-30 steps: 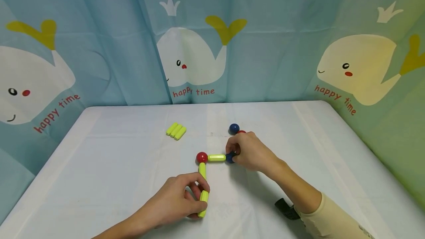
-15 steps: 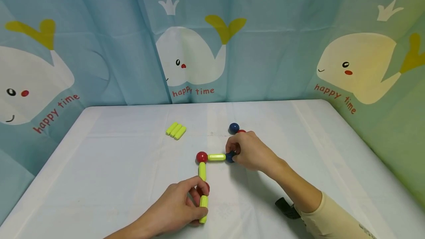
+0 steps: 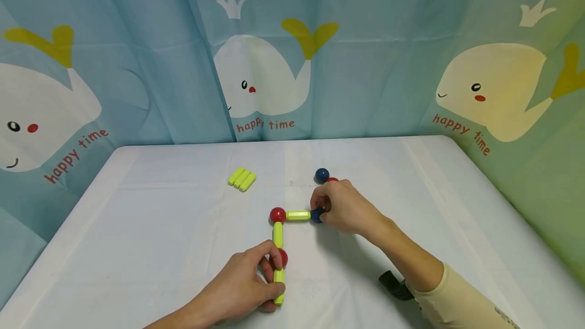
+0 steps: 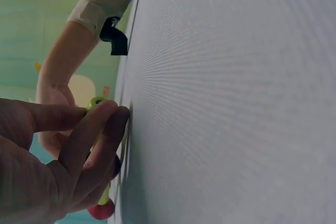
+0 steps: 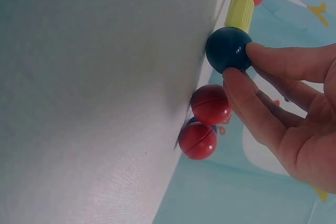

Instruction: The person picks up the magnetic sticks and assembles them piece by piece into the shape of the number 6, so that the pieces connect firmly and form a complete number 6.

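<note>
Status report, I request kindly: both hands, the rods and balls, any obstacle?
Left hand pinching nearest rod. Right hand pinching blue ball. Rod-and-ball chain bent into L. Loose balls beyond right hand, nothing visibly blocking.

Red ball (image 3: 284, 258) partly behind left fingers (image 3: 270, 249)

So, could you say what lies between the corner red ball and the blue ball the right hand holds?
In the head view, one lime rod runs from the corner red ball to the blue ball.
</note>
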`<state>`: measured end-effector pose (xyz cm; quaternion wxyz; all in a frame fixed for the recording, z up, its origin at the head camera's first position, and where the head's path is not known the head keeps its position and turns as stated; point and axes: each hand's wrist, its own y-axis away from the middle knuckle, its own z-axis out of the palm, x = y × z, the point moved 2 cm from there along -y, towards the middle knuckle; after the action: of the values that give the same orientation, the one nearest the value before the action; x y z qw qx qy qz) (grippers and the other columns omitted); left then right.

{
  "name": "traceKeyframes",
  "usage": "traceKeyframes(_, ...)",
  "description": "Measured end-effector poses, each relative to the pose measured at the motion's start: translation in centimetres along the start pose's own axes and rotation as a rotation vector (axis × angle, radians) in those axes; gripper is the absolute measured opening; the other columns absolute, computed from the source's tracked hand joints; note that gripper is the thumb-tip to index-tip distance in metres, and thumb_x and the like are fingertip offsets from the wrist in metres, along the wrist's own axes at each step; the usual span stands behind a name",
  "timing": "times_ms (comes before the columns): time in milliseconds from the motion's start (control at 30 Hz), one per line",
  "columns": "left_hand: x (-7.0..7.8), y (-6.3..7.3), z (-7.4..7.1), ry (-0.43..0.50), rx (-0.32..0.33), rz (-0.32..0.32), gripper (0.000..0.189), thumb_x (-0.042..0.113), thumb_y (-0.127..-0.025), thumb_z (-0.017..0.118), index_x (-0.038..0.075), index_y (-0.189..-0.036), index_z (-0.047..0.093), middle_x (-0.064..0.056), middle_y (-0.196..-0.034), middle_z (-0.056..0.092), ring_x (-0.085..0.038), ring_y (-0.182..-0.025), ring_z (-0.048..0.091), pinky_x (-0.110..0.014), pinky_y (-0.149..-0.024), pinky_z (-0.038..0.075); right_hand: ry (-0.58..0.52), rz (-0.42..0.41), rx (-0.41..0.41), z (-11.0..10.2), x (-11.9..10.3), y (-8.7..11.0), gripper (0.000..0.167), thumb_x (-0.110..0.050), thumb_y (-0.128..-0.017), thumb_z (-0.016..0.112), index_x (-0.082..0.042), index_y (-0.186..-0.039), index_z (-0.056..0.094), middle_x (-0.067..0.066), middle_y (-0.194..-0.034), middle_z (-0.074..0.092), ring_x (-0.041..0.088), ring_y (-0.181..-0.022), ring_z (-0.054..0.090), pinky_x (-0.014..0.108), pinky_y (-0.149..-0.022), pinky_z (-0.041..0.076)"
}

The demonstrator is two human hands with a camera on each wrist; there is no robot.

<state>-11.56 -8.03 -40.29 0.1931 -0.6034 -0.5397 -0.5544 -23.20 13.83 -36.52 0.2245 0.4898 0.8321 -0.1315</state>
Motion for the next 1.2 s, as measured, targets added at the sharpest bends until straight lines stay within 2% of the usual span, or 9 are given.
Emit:
traceKeyframes(433,0.1,0.1,-0.2,-0.040,0.007,0.034,0.026,0.007,-0.086,0.079,0.017,-0.100,0.059,-0.004,-0.086,0.061,-0.018,-0.058,0.071,-0.026,-0.060,0.057,0.005,0.008,-0.003,0.0,0.0,0.0,0.023,0.012,-0.079,0.072,-0.010,-0.085,0.075,0.004,-0.076,0.064,0.016,-0.075,0.055,0.028,-0.066,0.050)
traceKeyframes(867,0.2,0.3,-0.4,-0.121,-0.010,0.066,0.023,0.012,-0.088,0.078,0.019,-0.099,0.058,-0.002,-0.085,0.063,-0.017,-0.056,0.070,-0.023,-0.057,0.048,0.002,0.002,-0.002,0.0,0.1,0.0,0.023,0.012,-0.079,0.073,-0.010,-0.085,0.074,0.003,-0.076,0.065,0.016,-0.075,0.055,0.028,-0.067,0.050)
traceKeyframes(1033,0.6,0.5,-1.1,-0.221,-0.015,0.107,0.022,0.015,-0.090,0.076,0.020,-0.101,0.058,0.002,-0.084,0.063,-0.014,-0.054,0.063,-0.023,-0.056,0.043,0.004,0.002,-0.003,0.0,0.1,0.0,0.023,0.012,-0.079,0.073,-0.010,-0.086,0.074,0.003,-0.076,0.064,0.016,-0.075,0.056,0.028,-0.067,0.051)
traceKeyframes(1200,1.2,0.7,-2.3,-0.424,0.065,0.183,0.019,0.017,-0.091,0.076,0.023,-0.099,0.060,0.009,-0.078,0.061,-0.011,-0.060,0.053,-0.025,-0.057,0.042,0.003,0.010,-0.003,0.1,0.1,0.0,0.023,0.012,-0.079,0.073,-0.010,-0.086,0.074,0.003,-0.076,0.064,0.016,-0.076,0.056,0.028,-0.068,0.051)
